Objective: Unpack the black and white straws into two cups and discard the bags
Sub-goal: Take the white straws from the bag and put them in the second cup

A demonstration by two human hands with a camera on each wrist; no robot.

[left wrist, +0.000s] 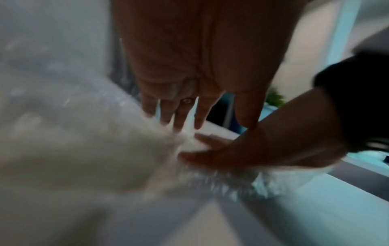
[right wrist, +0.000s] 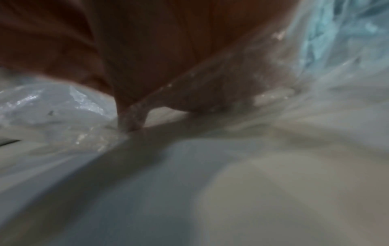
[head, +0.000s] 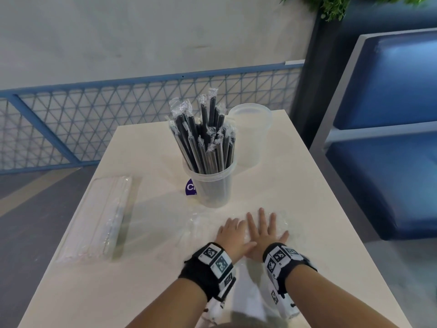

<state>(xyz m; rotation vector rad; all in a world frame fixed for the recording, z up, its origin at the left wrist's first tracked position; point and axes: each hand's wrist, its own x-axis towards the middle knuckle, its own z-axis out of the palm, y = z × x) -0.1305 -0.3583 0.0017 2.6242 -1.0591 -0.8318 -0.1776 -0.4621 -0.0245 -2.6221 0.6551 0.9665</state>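
Note:
A clear cup point(head: 214, 185) stands mid-table, filled with wrapped black straws point(head: 205, 136). Behind it to the right stands a second clear cup point(head: 250, 136), which looks empty. A clear bag of white straws point(head: 101, 216) lies along the table's left edge. An empty clear bag point(head: 201, 223) lies flat in front of the full cup. My left hand point(head: 233, 233) and right hand point(head: 264, 229) press flat on that bag, fingers straight, side by side. In the left wrist view my left fingers point(left wrist: 181, 108) reach down to the crinkled plastic point(left wrist: 94, 149). The right wrist view shows my palm point(right wrist: 147, 50) on plastic point(right wrist: 52, 106).
The white table point(head: 295, 197) is narrow, with its edges close on both sides. A purple label point(head: 190, 187) shows behind the full cup. A blue mesh railing point(head: 94, 114) runs behind the table. A blue padded bench point(head: 390, 138) stands to the right.

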